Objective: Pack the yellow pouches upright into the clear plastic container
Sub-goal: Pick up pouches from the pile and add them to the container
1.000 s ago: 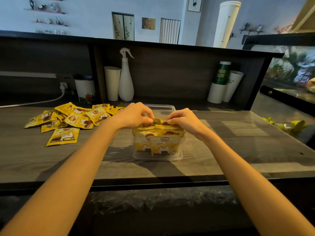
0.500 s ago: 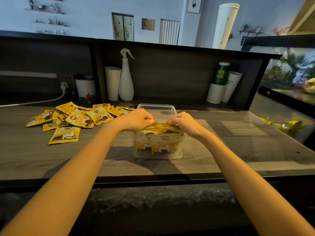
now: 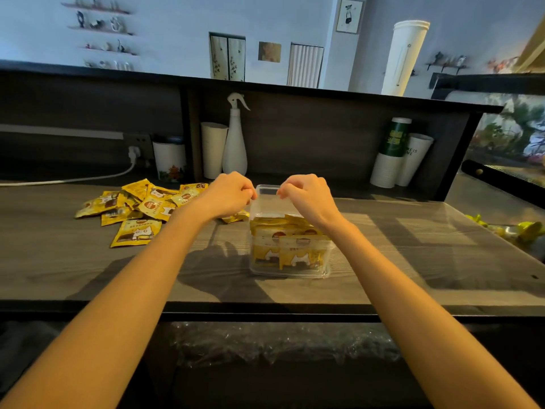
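Dark wood-grain counter (image 3: 88, 270) runs across the view, backed by a low dark shelf unit, with a pale wall and small shelves beyond. On the counter near the middle sits the clear plastic container (image 3: 267, 202), its far half bare and see-through. Packed pouches (image 3: 290, 247) stand upright in its near half, their printed fronts facing the camera through the wall.

Both hands hover over the container's far rim, at about 12 o'clock from the packed pouches. The left hand (image 3: 228, 194) is curled, fingertips pinched together at the rim's left corner; whether they actually grip the plastic cannot be told. The right hand (image 3: 306, 196) is likewise curled with fingertips drawn together just above the right part of the rim, and nothing is clearly held in it.

Loose pouches (image 3: 138, 209) lie flat in a scattered heap at roughly 9 to 10 o'clock from the container, well apart from it. One more lies just beside the container's left wall, partly hidden under the left wrist.

At the back, around 11 o'clock, a white spray bottle (image 3: 235, 143) stands beside a white cup (image 3: 213, 149). A stack of paper cups (image 3: 396, 154) leans at about 2 o'clock. A white cable (image 3: 88, 178) runs from a wall plug at the far left.
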The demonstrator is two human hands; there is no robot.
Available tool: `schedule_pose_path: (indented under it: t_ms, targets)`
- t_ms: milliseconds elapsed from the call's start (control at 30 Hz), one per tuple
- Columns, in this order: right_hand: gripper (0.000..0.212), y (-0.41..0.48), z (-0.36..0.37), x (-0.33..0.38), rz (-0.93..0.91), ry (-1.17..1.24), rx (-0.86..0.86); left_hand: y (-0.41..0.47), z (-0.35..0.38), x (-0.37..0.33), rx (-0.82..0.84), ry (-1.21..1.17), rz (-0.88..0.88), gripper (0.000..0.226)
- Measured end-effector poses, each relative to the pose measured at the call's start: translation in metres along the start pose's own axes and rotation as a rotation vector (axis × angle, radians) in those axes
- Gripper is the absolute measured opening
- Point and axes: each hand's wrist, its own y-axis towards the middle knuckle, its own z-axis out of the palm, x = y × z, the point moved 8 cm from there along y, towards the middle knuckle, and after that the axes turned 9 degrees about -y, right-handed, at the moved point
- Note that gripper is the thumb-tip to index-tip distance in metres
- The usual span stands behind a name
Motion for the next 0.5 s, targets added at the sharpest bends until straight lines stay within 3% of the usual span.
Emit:
schedule_pose_path:
  t_ms: [167,267,367,500]
  targets:
    - [0.025,0.001,0.035,0.060,-0.101,0.038,-0.054,-0.023,-0.054,0.044,-0.241,0.046,-0.115,0.032]
    - [0.025,0.000,0.072,0.094,-0.163,0.039,-0.016,-0.039,-0.076,0.091,-0.301,0.110,-0.224,0.030]
    - [0.026,0.002,0.123,0.113,-0.194,-0.009,0.109,-0.050,-0.084,0.144,-0.303,0.154,-0.354,0.025]
    - [0.033,0.009,0.190,0.107,-0.095,-0.080,0.347,-0.057,-0.081,0.207,-0.270,0.086,-0.520,0.022]
